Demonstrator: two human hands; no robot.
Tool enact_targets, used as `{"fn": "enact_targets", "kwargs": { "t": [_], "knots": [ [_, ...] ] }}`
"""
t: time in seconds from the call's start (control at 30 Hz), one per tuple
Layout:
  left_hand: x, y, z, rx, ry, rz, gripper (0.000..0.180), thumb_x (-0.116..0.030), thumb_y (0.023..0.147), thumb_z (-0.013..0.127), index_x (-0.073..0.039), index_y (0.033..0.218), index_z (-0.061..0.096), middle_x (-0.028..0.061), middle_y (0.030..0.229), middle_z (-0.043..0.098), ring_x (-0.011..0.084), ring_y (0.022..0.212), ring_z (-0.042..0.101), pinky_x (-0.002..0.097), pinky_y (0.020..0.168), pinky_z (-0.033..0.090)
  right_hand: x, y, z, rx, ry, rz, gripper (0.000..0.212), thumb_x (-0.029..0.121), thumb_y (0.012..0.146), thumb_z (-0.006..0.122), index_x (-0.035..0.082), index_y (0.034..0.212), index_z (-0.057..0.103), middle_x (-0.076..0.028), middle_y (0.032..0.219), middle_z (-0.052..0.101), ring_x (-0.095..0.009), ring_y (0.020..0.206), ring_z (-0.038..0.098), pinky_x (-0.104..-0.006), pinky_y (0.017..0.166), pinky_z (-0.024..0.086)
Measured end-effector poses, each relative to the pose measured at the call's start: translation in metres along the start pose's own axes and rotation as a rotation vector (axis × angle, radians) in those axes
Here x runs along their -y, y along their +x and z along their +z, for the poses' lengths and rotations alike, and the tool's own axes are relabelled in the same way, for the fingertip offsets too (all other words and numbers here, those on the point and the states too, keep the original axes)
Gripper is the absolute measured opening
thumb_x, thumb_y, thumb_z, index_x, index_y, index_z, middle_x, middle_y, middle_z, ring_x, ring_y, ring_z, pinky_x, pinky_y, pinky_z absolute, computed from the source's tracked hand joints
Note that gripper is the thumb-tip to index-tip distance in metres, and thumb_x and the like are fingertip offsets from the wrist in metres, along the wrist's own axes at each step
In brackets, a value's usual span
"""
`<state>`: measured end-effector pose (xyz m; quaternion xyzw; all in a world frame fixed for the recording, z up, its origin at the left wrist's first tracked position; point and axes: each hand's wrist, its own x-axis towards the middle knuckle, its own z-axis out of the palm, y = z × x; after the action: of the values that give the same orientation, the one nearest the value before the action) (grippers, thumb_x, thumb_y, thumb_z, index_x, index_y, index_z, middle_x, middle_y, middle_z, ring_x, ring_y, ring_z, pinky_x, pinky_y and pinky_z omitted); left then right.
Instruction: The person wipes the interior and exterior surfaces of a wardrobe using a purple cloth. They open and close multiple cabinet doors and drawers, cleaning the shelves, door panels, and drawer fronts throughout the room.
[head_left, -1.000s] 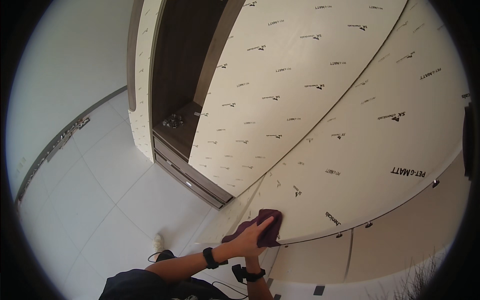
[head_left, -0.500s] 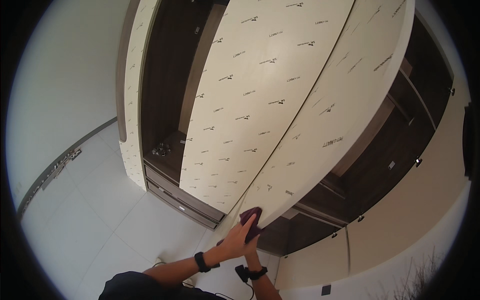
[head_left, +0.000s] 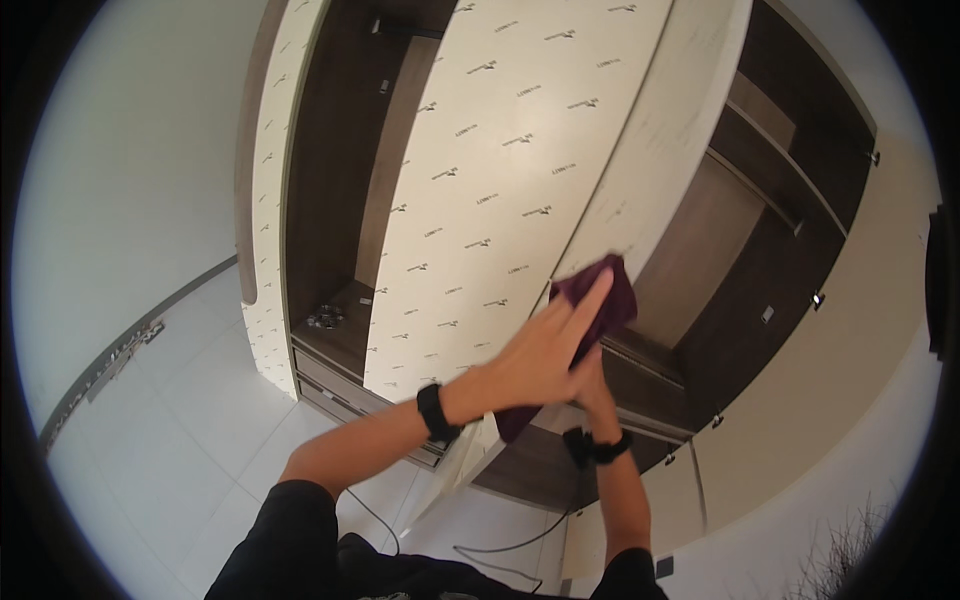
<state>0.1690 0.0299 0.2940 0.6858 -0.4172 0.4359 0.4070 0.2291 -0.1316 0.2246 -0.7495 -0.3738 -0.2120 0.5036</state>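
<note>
Left hand (head_left: 530,355) is closed on the purple cloth (head_left: 617,290), index finger stretched along it, a loose corner hanging below the palm. Cloth is at the edge of the swung-out door (head_left: 650,165), just past the fingertips. Right hand (head_left: 596,390) is just right of the left, under the cloth; fingers mostly hidden, can't tell if it's gripping. Film-covered panel (head_left: 500,200) up-left of the hands, open dark cabinet (head_left: 700,260) to their right, drawers (head_left: 332,388) off left.
</note>
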Motion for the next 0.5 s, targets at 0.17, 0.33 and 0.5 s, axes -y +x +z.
{"fn": "enact_targets", "kwargs": {
  "t": [0.17,0.33,0.5],
  "knots": [
    [0.0,0.059,-0.009,0.043,0.137,-0.051,0.092,-0.019,0.081,0.071,0.004,0.149,0.014,0.0339,0.12,0.049,0.0473,0.109,0.051,0.0444,0.094,0.044,0.023,0.077,-0.051,0.071,-0.122,-0.172,0.071,0.05,0.102,0.026,0.0,0.152,0.017,-0.015,0.154,0.027,-0.031,0.142,0.025,-0.0397,0.117,0.018],
    [0.0,0.098,-0.025,0.031,0.262,0.051,0.094,-0.029,0.082,0.072,0.002,0.15,0.016,0.0285,0.112,0.054,0.0413,0.097,0.056,0.0443,0.085,0.047,0.043,0.121,-0.071,-0.052,-0.288,-0.255,0.064,0.036,0.105,0.023,-0.007,0.15,0.01,-0.022,0.158,0.012,-0.031,0.147,0.015,-0.0361,0.119,0.015],
    [-0.013,0.154,-0.042,0.034,0.259,0.137,0.087,-0.025,0.084,0.072,0.007,0.146,0.02,0.0278,0.124,0.053,0.0383,0.113,0.057,0.0399,0.096,0.045,0.077,0.169,-0.072,-0.167,-0.115,-0.372,0.067,0.042,0.104,0.016,-0.004,0.151,0.005,-0.02,0.158,0.013,-0.03,0.147,0.015,-0.0356,0.119,0.014]
  ]
}}
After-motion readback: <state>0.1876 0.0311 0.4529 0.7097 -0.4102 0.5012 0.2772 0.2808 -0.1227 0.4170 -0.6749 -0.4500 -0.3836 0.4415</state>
